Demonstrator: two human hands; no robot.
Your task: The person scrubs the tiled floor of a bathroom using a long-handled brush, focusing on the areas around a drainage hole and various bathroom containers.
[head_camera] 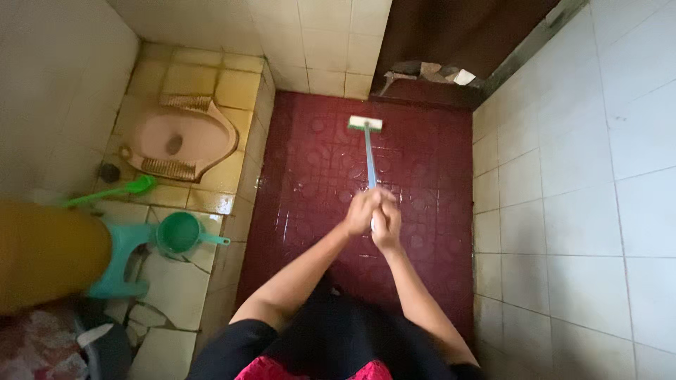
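Both my hands grip the pale blue handle of a long scrub brush (369, 153). My left hand (362, 209) is wrapped around the shaft, and my right hand (386, 225) holds it just below and to the right. The brush's white and green head (365, 124) rests on the wet dark red floor tiles (429, 176), far from me near the brown door. My bare forearms reach forward from black sleeves.
A raised yellow-tiled platform at left holds a pink squat toilet (184, 138). A green toilet brush (113, 191), a green dipper (182, 232), a teal stool (121, 259) and a large yellow container (42, 253) stand beside it. White tiled walls (577, 197) close in at right.
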